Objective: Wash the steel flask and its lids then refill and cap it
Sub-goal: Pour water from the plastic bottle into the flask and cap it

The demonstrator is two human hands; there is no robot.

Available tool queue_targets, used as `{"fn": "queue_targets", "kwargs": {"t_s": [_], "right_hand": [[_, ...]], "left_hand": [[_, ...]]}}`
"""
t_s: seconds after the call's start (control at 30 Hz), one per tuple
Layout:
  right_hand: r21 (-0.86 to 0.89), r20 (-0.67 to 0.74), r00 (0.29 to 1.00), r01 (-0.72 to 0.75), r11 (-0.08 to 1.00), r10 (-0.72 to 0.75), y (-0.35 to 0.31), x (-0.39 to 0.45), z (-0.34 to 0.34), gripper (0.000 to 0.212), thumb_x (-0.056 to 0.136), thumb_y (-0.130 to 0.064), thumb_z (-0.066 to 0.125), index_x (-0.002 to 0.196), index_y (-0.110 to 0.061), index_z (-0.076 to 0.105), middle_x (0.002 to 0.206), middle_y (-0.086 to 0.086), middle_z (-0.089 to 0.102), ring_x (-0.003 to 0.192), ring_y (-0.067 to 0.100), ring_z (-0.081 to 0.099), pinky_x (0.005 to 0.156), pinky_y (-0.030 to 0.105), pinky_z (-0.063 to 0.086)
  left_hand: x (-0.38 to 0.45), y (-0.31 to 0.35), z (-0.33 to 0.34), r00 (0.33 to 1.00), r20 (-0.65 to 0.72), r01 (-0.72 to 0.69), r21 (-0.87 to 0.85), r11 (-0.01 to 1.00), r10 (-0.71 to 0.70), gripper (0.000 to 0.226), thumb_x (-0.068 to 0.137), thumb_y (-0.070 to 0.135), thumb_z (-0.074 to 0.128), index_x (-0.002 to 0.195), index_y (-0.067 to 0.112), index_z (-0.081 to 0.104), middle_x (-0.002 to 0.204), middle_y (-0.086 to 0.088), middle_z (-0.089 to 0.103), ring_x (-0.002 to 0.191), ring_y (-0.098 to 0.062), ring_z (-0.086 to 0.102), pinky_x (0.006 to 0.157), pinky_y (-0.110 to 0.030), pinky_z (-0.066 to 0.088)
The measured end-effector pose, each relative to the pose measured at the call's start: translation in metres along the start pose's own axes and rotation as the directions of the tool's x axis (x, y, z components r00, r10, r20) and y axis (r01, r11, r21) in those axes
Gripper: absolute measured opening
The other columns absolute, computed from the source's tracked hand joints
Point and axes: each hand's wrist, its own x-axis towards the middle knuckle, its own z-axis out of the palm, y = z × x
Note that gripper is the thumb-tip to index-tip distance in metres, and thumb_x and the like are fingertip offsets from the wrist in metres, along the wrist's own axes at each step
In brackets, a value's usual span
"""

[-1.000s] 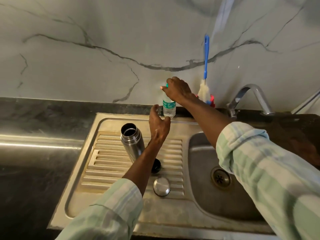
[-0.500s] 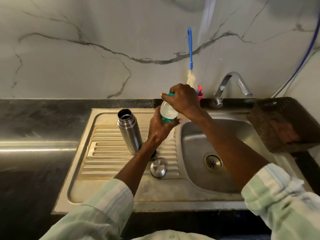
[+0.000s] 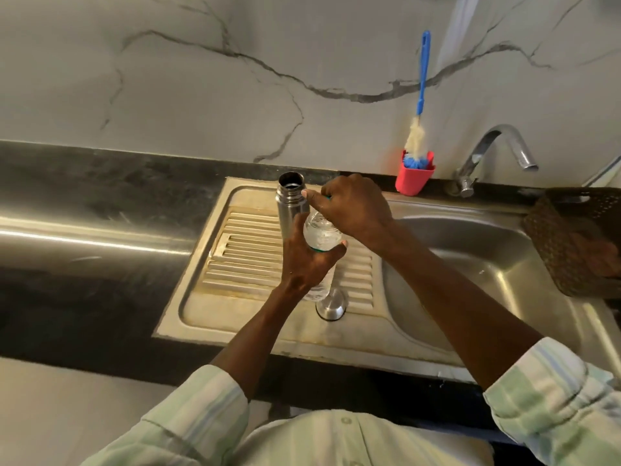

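Observation:
The steel flask (image 3: 291, 205) stands upright and uncapped on the ribbed drainboard (image 3: 248, 253). Just right of it, my left hand (image 3: 307, 260) grips the body of a clear plastic water bottle (image 3: 321, 235) held above the drainboard. My right hand (image 3: 353, 206) is closed over the bottle's top, where a bit of green cap shows under the fingers. A steel lid (image 3: 331, 306) rests on the drainboard below the bottle. The black inner lid is hidden behind my left hand.
The sink basin (image 3: 470, 264) lies to the right, with a tap (image 3: 497, 153) behind it. A red cup (image 3: 413, 178) holding a blue bottle brush (image 3: 421, 95) stands at the wall. A dark basket (image 3: 578, 243) sits at the far right. Black counter (image 3: 100, 203) stretches left.
The water bottle came from the back wall to above the drainboard. My left hand took hold of its body, and my right hand stays on its top. The view tilted down.

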Motion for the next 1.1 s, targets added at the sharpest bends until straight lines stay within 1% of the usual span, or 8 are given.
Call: {"fn": "queue_targets", "kwargs": {"t_s": [0.27, 0.4, 0.57, 0.63, 0.7, 0.8, 0.93, 1.1], "right_hand": [[0.292, 0.045, 0.971, 0.212, 0.933, -0.235, -0.028, 0.004, 0.003, 0.037, 0.098, -0.039, 0.053, 0.093, -0.012, 0.078, 0.075, 0.0, 0.07, 0.056, 0.005, 0.052, 0.054, 0.02, 0.037], [0.375, 0.231, 0.91, 0.244, 0.894, -0.345, -0.036, 0.014, 0.004, 0.031, 0.099, -0.026, 0.056, 0.125, -0.014, 0.066, 0.095, -0.009, 0.053, 0.089, 0.01, 0.053, 0.075, 0.027, 0.045], [0.398, 0.378, 0.855, 0.196, 0.896, -0.355, -0.045, 0.022, 0.002, 0.07, 0.091, -0.025, 0.068, 0.151, -0.032, 0.032, 0.137, -0.002, 0.05, 0.12, 0.016, 0.05, 0.096, 0.027, 0.047], [0.268, 0.398, 0.875, 0.178, 0.947, -0.277, -0.049, 0.025, 0.006, 0.074, 0.087, -0.054, 0.063, 0.15, -0.032, 0.032, 0.152, 0.002, 0.037, 0.133, 0.024, 0.042, 0.105, 0.042, 0.043], [0.115, 0.393, 0.899, 0.16, 0.98, -0.193, -0.054, 0.027, 0.006, 0.067, 0.088, -0.066, 0.05, 0.138, -0.021, 0.052, 0.143, 0.007, 0.049, 0.122, 0.024, 0.049, 0.095, 0.038, 0.044], [0.083, 0.404, 0.887, 0.206, 0.975, -0.222, -0.061, 0.026, 0.0, 0.048, 0.098, -0.051, 0.047, 0.123, -0.014, 0.064, 0.127, 0.007, 0.059, 0.11, 0.021, 0.053, 0.083, 0.03, 0.04], [0.228, 0.505, 0.807, 0.216, 0.949, -0.305, -0.057, 0.027, -0.012, 0.035, 0.097, -0.024, 0.059, 0.132, -0.022, 0.06, 0.123, -0.002, 0.049, 0.12, 0.02, 0.048, 0.087, 0.024, 0.038], [0.192, 0.506, 0.82, 0.193, 0.962, -0.266, -0.054, 0.031, -0.01, 0.053, 0.092, -0.047, 0.06, 0.141, -0.029, 0.05, 0.145, 0.001, 0.045, 0.127, 0.021, 0.046, 0.102, 0.035, 0.043]], "left_hand": [[0.011, -0.001, -0.062, 0.969, 0.243, 0.075, -0.071, 0.995, -0.056, 0.058, 0.06, 0.026, 0.085, 0.111, 0.03, 0.058, 0.099, 0.01, 0.072, 0.093, -0.011, 0.07, 0.082, -0.028, 0.058], [0.015, -0.013, -0.084, 0.977, 0.206, 0.04, 0.027, 0.999, -0.044, 0.059, 0.061, 0.029, 0.084, 0.113, 0.018, 0.057, 0.1, 0.005, 0.068, 0.09, -0.009, 0.067, 0.081, -0.029, 0.058], [0.016, -0.024, -0.097, 0.989, 0.147, 0.0, 0.117, 0.993, -0.017, 0.059, 0.064, 0.02, 0.085, 0.116, 0.016, 0.057, 0.1, 0.007, 0.066, 0.087, -0.011, 0.065, 0.078, -0.03, 0.058], [0.016, -0.025, -0.099, 0.992, 0.123, -0.032, 0.141, 0.989, 0.015, 0.062, 0.066, 0.016, 0.087, 0.12, 0.017, 0.055, 0.104, 0.012, 0.064, 0.091, -0.009, 0.064, 0.08, -0.027, 0.057], [0.017, -0.027, -0.099, 0.993, 0.112, -0.047, 0.157, 0.987, 0.029, 0.066, 0.067, 0.014, 0.088, 0.123, 0.019, 0.054, 0.106, 0.013, 0.065, 0.094, -0.007, 0.064, 0.081, -0.029, 0.058], [0.019, -0.029, -0.1, 0.993, 0.114, -0.034, 0.181, 0.983, 0.013, 0.065, 0.065, 0.018, 0.088, 0.122, 0.015, 0.056, 0.102, 0.003, 0.069, 0.086, -0.013, 0.067, 0.073, -0.039, 0.06], [0.019, -0.03, -0.099, 0.99, 0.136, -0.045, 0.172, 0.984, 0.022, 0.064, 0.065, 0.022, 0.086, 0.121, 0.017, 0.054, 0.102, 0.01, 0.064, 0.088, -0.011, 0.066, 0.074, -0.022, 0.057], [0.024, -0.035, -0.098, 0.99, 0.136, -0.045, 0.19, 0.981, 0.019, 0.062, 0.067, 0.024, 0.085, 0.121, 0.012, 0.055, 0.102, 0.008, 0.065, 0.088, -0.01, 0.065, 0.076, -0.023, 0.058]]}}
